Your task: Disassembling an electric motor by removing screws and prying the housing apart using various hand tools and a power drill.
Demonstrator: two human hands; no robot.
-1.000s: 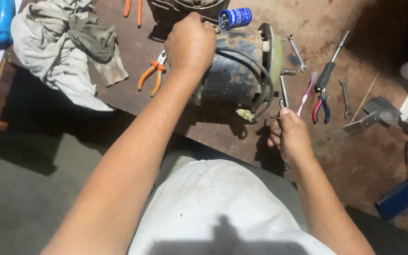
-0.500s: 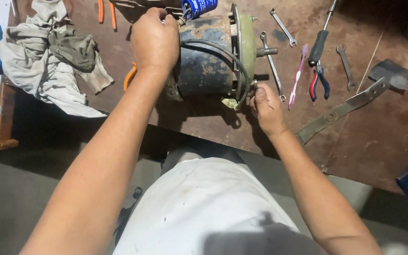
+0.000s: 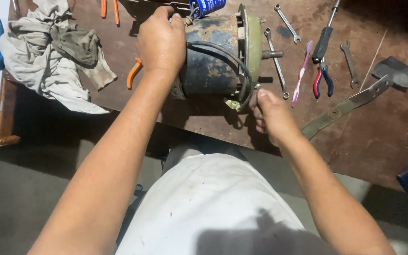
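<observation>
Left hand grip wraps rusty cylindrical motor (dull metal); right hand pinches black cable.

Hard light from above falls on the rusty brown metal workbench and both forearms, leaving the floor below dim. The person's head casts a dark shadow on the white shirt. Focus is fairly sharp centrally, softening toward the slightly stretched edges.
</observation>
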